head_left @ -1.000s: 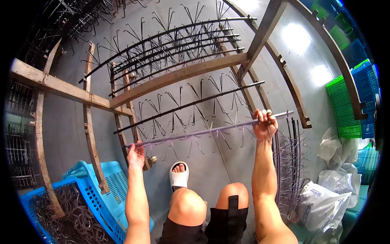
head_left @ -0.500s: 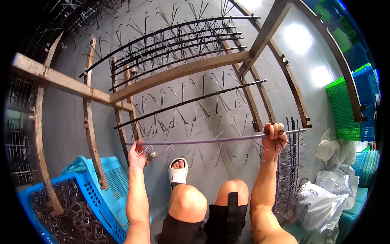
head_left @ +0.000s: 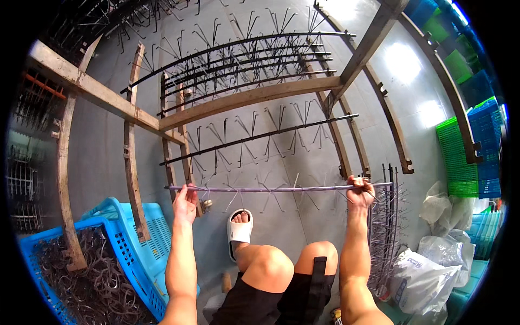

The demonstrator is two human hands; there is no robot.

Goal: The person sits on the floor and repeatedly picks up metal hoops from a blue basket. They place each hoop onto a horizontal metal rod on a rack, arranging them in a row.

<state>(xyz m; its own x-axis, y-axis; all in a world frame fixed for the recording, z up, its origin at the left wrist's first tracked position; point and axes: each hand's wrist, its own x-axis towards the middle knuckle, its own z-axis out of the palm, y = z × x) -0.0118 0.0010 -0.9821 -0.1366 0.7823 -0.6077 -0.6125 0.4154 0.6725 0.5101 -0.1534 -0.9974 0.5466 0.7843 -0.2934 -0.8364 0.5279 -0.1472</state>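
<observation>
A long, thin purplish-grey bar with wire hooks along it stretches nearly level across the view in front of my knees. Near its left end, the fingers of my left hand close on it. My right hand wraps round it close to the right end in a fist. Just beyond, a similar dark hooked bar lies across the uprights of a brown metal rack. Farther back on the rack, several more dark hooked bars lie across in rows.
At the lower left, a blue basket holds dark curved pieces, beside a lighter blue basket. Several hooked bars stand bundled by my right forearm. Plastic bags and green and blue crates line the right side.
The right end of the held bar has come down and a little left with my right hand, leaving the bar more level. The rack appears slightly farther right in view.
</observation>
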